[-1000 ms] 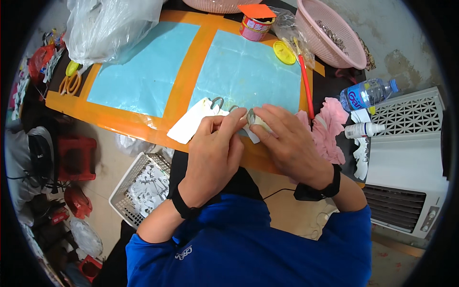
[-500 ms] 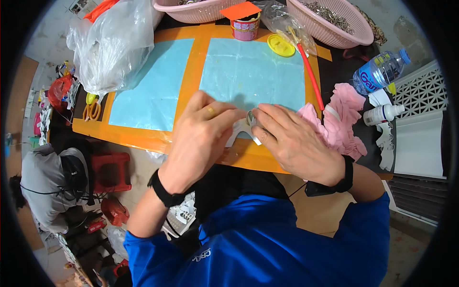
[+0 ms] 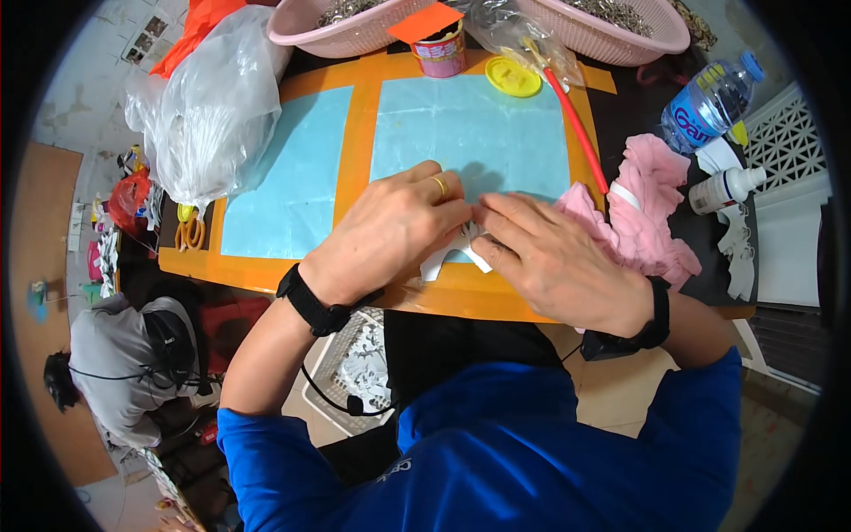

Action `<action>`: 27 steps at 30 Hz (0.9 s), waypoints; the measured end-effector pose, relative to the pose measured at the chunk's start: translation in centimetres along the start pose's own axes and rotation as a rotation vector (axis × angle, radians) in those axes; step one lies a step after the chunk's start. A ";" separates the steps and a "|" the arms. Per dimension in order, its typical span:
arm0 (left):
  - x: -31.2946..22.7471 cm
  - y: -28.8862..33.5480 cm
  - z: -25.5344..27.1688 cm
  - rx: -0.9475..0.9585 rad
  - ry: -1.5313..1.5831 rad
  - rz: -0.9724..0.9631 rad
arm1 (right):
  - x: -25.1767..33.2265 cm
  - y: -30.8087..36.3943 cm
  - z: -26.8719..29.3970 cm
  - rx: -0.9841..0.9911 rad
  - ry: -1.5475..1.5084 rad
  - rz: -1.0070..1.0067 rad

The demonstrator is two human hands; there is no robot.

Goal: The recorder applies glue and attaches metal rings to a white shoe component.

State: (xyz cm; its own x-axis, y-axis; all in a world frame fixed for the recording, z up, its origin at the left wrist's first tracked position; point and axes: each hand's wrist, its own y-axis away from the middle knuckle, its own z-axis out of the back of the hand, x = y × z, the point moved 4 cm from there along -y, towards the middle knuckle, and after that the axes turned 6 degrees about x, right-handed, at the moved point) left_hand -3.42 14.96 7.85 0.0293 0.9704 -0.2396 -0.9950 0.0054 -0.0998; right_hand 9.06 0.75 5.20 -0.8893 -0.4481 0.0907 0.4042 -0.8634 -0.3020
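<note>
My left hand [image 3: 381, 232] and my right hand [image 3: 557, 257] meet over the near edge of the table. Their bent fingertips close on a small white cut-out piece [image 3: 433, 265], thin and flat with two legs that point toward me. The fingers cover its upper part, where a bit of shiny metal shows faintly. Just right of my right hand lies a crumpled pink cloth [image 3: 651, 208]. A red-handled brush [image 3: 578, 124] rests beyond the cloth.
Light blue sheets [image 3: 465, 124] with orange tape cover the tabletop. Around it are a plastic bag [image 3: 213, 115], orange-handled scissors [image 3: 190, 232], a small tub [image 3: 441, 55], a yellow lid [image 3: 513, 77], pink baskets [image 3: 612, 31] of metal pieces, and a water bottle [image 3: 709, 106]. A person [image 3: 133, 363] sits at left.
My left hand has turned and its fingers have closed in toward the right hand. The round metal part seen between my fingertips is now mostly covered. The whole view has shifted slightly.
</note>
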 end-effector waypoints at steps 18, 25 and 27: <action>-0.4 0.0 -0.5 0.064 -0.032 -0.068 | -0.2 0.1 0.5 0.020 -0.025 -0.027; -0.3 0.9 -0.7 0.065 -0.119 -0.193 | -0.5 0.1 0.4 0.048 -0.004 0.017; -0.4 0.8 -0.5 0.075 -0.185 -0.240 | -0.6 0.1 0.4 0.037 -0.007 0.017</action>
State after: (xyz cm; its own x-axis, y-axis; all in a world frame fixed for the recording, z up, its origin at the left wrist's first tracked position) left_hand -4.20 14.41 7.37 0.2529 0.9667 -0.0378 -0.9663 0.2505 -0.0589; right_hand 9.73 0.85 5.45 -0.8806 -0.4647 0.0929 0.4274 -0.8634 -0.2680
